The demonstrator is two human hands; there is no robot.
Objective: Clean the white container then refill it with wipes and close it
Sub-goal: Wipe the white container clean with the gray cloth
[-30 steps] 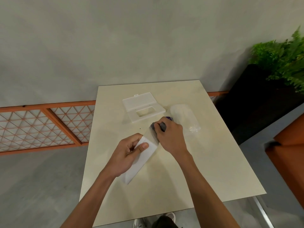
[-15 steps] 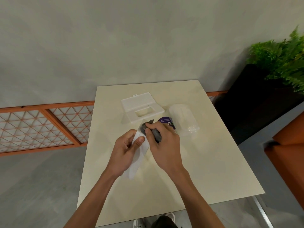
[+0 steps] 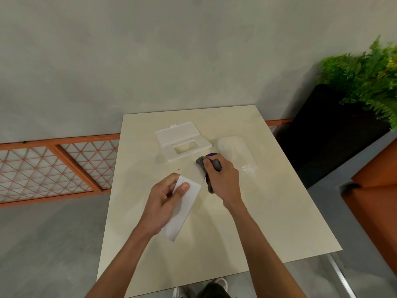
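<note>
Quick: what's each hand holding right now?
Left hand: grips the white container.
Right hand: grips a grey cloth against it.

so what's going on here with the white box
A person is cleaning the white container. The left hand grips it at a tilt, and the right hand holds a grey cloth against its far end. Its lid lies apart, further back on the table, with a clear plastic pack beside it. The container is not yet refilled.
</note>
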